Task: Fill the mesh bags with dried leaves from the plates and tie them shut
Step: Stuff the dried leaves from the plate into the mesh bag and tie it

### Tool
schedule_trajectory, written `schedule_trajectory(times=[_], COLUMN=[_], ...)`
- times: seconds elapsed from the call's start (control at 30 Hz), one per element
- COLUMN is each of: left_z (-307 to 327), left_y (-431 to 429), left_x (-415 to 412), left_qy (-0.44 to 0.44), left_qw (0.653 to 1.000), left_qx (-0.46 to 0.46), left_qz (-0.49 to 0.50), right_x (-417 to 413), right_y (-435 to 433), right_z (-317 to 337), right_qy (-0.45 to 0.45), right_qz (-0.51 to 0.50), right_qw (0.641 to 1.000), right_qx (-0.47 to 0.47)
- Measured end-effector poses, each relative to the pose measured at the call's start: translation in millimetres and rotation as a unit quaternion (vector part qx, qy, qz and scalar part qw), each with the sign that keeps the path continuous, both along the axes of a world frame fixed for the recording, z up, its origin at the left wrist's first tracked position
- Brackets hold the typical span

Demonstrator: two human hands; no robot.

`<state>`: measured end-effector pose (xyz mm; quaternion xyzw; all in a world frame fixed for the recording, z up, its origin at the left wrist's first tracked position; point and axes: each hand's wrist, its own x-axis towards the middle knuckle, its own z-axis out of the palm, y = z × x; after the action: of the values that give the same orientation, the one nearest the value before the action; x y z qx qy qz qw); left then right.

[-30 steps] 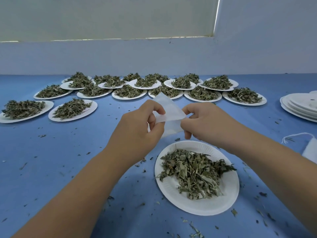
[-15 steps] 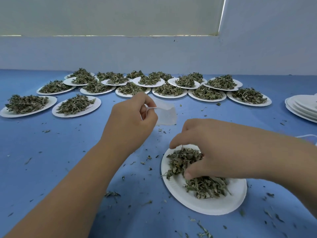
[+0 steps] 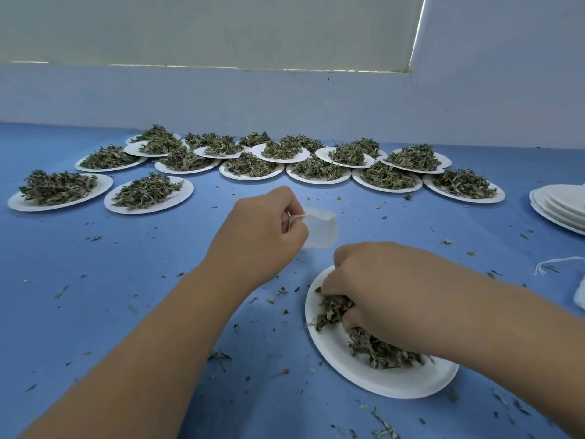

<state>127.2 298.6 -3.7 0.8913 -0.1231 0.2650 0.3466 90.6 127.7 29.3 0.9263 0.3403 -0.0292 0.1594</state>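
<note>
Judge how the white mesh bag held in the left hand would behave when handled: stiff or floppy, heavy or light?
Pinched at one edge by the left hand, the mesh bag juts sideways with little droop, so it probably has slight body yet crumples easily. Thin, translucent and seemingly empty, it is likely very light.

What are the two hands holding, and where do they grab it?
The left hand pinches the mesh bag by its left edge. The right hand curls its fingers round dried leaves on the near plate.
</note>
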Motion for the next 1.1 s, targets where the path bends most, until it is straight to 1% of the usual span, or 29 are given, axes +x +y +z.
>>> schedule_trajectory(times=[0.3, 0.4, 0.5, 0.6, 0.7, 0.77, 0.83, 0.93, 1.0, 1.1], left_z=[-3, -3, -3, -3, -2, 0, 1, 1, 1, 0], left_y=[-2, -5, -7, -8, -10, -12, -16, -23, -27, -31], left_x=[1, -1, -2, -2, -3, -5, -7, -11, -13, -17], left_qy=[0.03, 0.041, 0.05, 0.059, 0.067, 0.069, 0.07, 0.058, 0.047, 0.044], left_qw=[0.999, 0.999, 0.998, 0.997, 0.996, 0.996, 0.996, 0.996, 0.996, 0.996], left_qx=[0.015, 0.018, 0.029, 0.039, 0.046, 0.052, 0.056, 0.064, 0.065, 0.061], left_qz=[-0.019, -0.029, -0.034, -0.03, -0.026, -0.024, -0.023, -0.024, -0.03, -0.038], right_x=[0, -1, 1, 3, 2, 2, 2, 3, 4, 4], right_y=[-1, -4, -14, -26, -36, -40, -42, -40, -36, -27], right_z=[-7, -7, -5, 2, 10, 15, 18, 18, 15, 7], right_qy=[-0.021, -0.021, -0.002, 0.04, 0.072, 0.079, 0.068, 0.042, 0.011, -0.048], right_qz=[0.011, 0.012, 0.016, 0.004, -0.036, -0.059, -0.076, -0.101, -0.11, -0.123], right_qw=[1.0, 0.999, 0.993, 0.979, 0.959, 0.939, 0.919, 0.909, 0.91, 0.924], right_qx=[0.018, 0.045, 0.12, 0.201, 0.27, 0.33, 0.381, 0.403, 0.4, 0.358])
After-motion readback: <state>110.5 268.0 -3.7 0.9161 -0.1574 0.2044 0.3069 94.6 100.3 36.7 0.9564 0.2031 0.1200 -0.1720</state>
